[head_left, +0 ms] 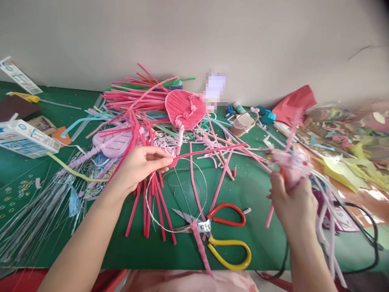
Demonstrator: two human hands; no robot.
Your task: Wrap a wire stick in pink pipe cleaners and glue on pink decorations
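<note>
Between thumb and fingertips, my left hand (148, 164) pinches a red pipe cleaner (212, 150), which sticks out to the right. More red pipe cleaners (147, 211) hang or lie below and behind that hand. My right hand (293, 202) is closed around a motion-blurred pink tool (293, 168) that looks like a glue gun; its details are smeared. Scissors (204, 227) with one red and one yellow handle lie open on the green table (258, 247). A pink-wrapped stick (200, 247) with a wire hoop (148, 202) lies across their blades.
A finished red fan (185, 108) and a lilac fan (114, 140) lie at the back. Thin wires (45, 223) spread at left near a milk carton (28, 138). A paper cup (243, 123) stands behind cut scraps. At right are a black cord (377, 239) and coloured offcuts (340, 174).
</note>
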